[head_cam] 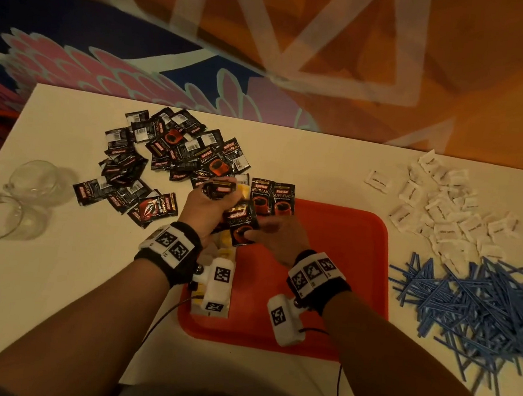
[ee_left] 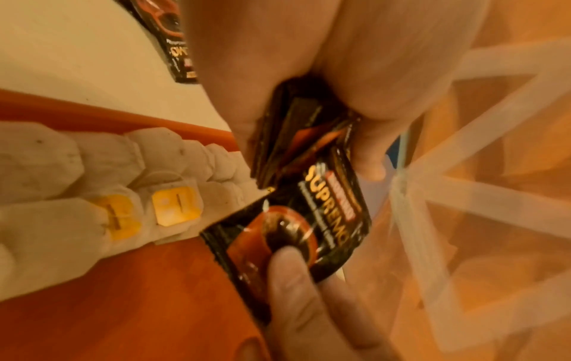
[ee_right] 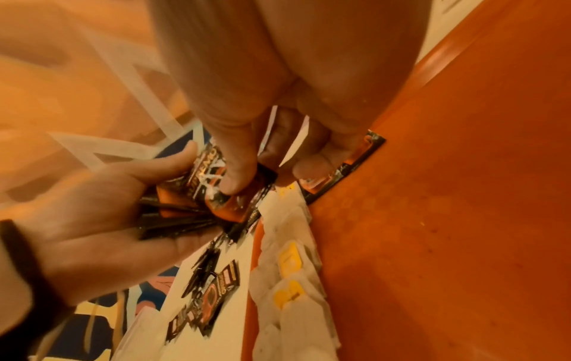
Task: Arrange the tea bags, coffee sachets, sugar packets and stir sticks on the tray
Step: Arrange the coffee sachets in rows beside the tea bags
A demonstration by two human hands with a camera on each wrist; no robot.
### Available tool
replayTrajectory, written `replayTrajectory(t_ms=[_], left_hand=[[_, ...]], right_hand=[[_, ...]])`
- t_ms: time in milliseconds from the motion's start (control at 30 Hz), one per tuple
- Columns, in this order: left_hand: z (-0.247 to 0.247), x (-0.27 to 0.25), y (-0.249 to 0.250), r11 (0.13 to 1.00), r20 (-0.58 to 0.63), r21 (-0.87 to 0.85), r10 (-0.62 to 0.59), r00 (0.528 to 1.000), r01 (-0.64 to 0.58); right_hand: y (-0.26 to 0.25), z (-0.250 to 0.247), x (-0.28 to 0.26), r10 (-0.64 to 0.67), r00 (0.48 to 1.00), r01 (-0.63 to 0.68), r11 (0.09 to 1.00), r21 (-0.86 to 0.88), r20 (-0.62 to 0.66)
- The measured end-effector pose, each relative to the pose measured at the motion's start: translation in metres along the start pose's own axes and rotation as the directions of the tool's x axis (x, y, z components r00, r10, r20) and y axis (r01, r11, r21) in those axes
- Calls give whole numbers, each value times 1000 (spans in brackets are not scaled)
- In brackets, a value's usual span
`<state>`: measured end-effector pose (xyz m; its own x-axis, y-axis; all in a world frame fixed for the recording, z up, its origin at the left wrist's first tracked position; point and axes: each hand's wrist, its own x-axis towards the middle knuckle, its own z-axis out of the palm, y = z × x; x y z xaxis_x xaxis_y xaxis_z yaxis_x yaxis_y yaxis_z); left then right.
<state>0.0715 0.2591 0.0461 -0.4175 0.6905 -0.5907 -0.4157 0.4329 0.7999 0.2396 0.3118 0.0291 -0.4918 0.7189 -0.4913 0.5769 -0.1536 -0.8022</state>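
Placing coffee sachets: tea bags (ee_left: 102, 195) lined along tray (head_cam: 342, 269) left edge, 2 sachets (head_cam: 272, 197) down. Left hand (head_cam: 203, 209) gripping a stack, right hand (head_cam: 277, 231) pinching 1 sachet (head_cam: 241, 224). Sugar packets (head_cam: 450, 209), stir sticks (head_cam: 474, 301) waiting on worktop (head_cam: 55, 273).

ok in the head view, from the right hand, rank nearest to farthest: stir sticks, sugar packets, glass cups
From the right hand, over the red tray:
1. Stir sticks, blue pile on its right, near edge.
2. Sugar packets, white pile on the right, farther back; close to the sticks, but their bulk lies farther.
3. Glass cups, far left.
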Motion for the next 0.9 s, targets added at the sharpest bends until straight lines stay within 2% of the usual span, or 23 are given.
replayTrajectory(t_ms=[100,200,300,500,900], left_hand=[[-13,7,-5,996,-122,-90,-29,992,18],[-29,7,-9,964,-79,-252,-108,991,85],[-40,4,-13,927,-17,-348,-152,988,136],[-57,6,-23,933,-69,-312,-208,976,177],[-59,3,-26,937,-48,-302,-197,979,174]], right_hand=[[11,3,13,119,988,-122,992,-34,-95],[20,0,29,228,955,-244,967,-67,-189],[21,1,44,277,929,-303,950,-75,-244],[18,6,62,355,885,-383,923,-38,-302],[17,3,65,350,878,-386,921,-54,-326]])
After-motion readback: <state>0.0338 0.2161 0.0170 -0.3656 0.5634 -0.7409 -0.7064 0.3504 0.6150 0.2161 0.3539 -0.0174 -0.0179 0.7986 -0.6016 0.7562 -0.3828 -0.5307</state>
